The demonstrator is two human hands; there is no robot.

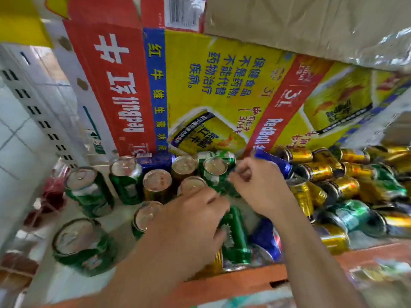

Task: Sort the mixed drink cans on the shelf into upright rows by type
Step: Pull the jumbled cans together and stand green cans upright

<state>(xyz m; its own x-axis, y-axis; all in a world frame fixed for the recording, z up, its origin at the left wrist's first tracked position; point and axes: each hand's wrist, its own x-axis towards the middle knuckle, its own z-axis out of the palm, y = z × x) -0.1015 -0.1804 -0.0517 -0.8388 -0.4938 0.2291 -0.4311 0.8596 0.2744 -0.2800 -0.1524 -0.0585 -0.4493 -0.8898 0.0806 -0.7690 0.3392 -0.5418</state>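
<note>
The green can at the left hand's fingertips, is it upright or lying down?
Lying down. The green can shows its long side, not its lid, beside the left hand.
</note>
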